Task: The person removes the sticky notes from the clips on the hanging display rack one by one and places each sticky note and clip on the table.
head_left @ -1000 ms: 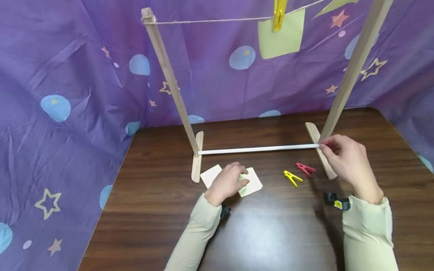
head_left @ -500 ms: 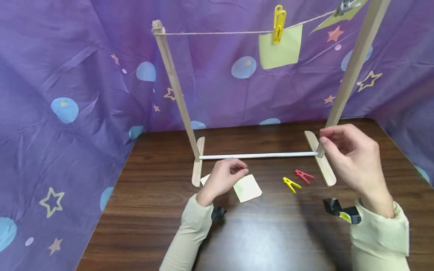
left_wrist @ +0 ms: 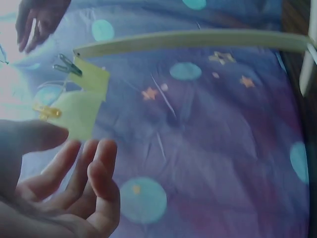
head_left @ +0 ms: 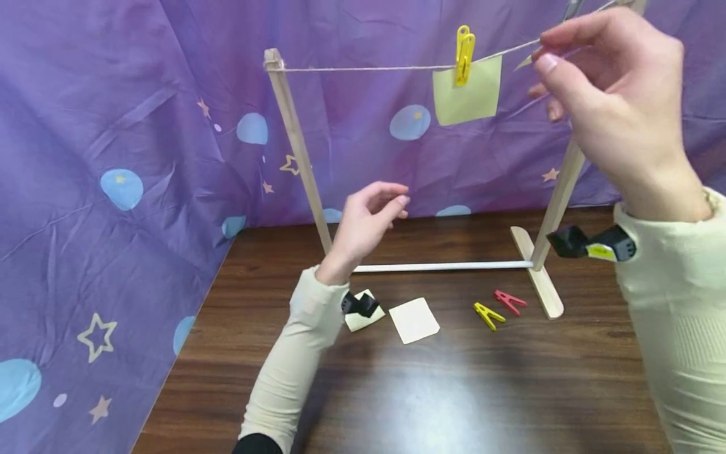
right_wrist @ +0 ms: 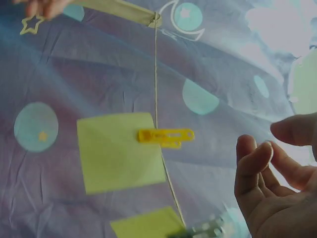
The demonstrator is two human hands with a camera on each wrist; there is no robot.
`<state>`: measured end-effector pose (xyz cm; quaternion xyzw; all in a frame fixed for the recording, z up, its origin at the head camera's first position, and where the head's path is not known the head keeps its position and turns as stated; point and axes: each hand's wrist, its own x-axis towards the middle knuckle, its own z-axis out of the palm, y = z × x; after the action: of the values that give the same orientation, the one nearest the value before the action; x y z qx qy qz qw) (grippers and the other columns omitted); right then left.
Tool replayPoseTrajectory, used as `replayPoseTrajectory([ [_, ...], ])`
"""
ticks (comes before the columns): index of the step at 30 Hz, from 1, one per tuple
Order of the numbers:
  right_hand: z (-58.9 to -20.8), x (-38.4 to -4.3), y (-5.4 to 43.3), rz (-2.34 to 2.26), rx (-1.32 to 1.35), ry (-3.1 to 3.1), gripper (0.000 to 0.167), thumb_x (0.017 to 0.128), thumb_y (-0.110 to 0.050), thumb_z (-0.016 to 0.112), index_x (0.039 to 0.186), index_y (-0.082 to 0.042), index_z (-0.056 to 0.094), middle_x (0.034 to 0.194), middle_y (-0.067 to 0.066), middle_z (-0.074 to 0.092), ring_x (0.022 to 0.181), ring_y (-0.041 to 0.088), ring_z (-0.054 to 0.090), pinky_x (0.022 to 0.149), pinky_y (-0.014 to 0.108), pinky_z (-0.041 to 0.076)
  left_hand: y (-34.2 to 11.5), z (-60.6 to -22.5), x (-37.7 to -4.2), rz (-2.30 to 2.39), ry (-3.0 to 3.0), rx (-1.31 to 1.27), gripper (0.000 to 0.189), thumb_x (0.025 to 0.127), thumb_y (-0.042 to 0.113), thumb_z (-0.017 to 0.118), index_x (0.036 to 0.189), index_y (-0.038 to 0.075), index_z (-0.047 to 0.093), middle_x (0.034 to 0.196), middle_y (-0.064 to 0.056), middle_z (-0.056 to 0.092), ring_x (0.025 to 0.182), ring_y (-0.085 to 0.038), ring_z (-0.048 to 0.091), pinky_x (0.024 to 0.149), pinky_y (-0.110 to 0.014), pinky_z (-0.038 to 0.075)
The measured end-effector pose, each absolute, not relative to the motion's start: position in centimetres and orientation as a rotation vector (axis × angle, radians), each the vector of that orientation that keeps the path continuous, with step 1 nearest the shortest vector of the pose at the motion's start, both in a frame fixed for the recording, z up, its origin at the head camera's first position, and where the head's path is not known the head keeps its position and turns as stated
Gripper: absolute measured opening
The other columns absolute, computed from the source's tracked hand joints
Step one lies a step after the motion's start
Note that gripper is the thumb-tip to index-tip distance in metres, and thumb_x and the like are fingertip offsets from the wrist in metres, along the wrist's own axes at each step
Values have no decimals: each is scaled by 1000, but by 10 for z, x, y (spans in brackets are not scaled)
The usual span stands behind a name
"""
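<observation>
My right hand (head_left: 629,101) is raised near the string (head_left: 363,68) at upper right, its fingers loosely bent and nothing between them. In the head view it covers most of a second hanging note. My left hand (head_left: 365,221) hovers in front of the frame's lower left, holding nothing, thumb apart from the fingertips. From the string hangs a yellow-green paper note (head_left: 467,98), held by a yellow clothespin (head_left: 464,60). In the left wrist view, the second note (left_wrist: 94,79) hangs from a grey-green clothespin (left_wrist: 67,65).
Two pale paper notes, a left one (head_left: 363,320) and a right one (head_left: 414,320), lie on the wooden table (head_left: 454,391). A yellow clothespin (head_left: 489,315) and a red clothespin (head_left: 510,301) lie to their right. A white rod (head_left: 442,267) joins the wooden posts low down.
My right hand has let go of the white rod's right end and risen to string height. My left hand has lifted from above the table notes, uncovering them.
</observation>
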<state>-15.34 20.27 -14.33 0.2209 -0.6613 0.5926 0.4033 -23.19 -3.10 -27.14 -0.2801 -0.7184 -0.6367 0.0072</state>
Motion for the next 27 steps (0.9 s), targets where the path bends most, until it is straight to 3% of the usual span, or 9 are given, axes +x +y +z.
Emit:
replayPoseTrajectory([
  [6, -114, -184, 186, 1539, 347, -1877, 20, 89, -4, 63, 109, -8, 64, 101, 1, 61, 63, 7, 62, 46, 13, 43, 1, -244, -248, -2265, -2151, -753, 28, 93, 8, 61, 120, 2, 63, 114, -17, 68, 79, -10, 66, 64, -24, 50],
  [13, -105, -214, 181, 1437, 200, -2145, 47, 91, -17, 63, 134, -4, 50, 125, 1, 56, 64, 1, 62, 47, 13, 44, 33, -224, -267, -2990, -1724, -448, 35, 96, 4, 53, 132, 1, 54, 126, -15, 61, 85, -16, 62, 64, -19, 46],
  [17, -106, -224, 181, 1531, 181, -2184, 55, 91, -18, 65, 139, -1, 44, 121, -1, 55, 62, 3, 61, 48, 13, 46, 48, -217, -276, -3188, -1522, -405, 33, 98, 5, 50, 131, 3, 52, 125, -14, 59, 95, -22, 59, 65, -19, 46],
  [23, -106, -233, 181, 1641, 184, -2182, 55, 89, -17, 67, 135, 3, 45, 105, -2, 56, 59, 7, 59, 49, 14, 46, 65, -207, -283, -3294, -1365, -518, 16, 99, 3, 46, 111, 2, 57, 95, -6, 61, 91, -20, 58, 63, -18, 44],
  [27, -106, -234, 183, 1639, 184, -2191, 40, 88, -16, 70, 121, -2, 54, 96, 1, 58, 55, 7, 59, 49, 15, 47, 70, -204, -282, -3312, -1334, -502, 13, 98, 0, 46, 99, 4, 58, 92, -8, 61, 88, -19, 59, 63, -18, 44],
])
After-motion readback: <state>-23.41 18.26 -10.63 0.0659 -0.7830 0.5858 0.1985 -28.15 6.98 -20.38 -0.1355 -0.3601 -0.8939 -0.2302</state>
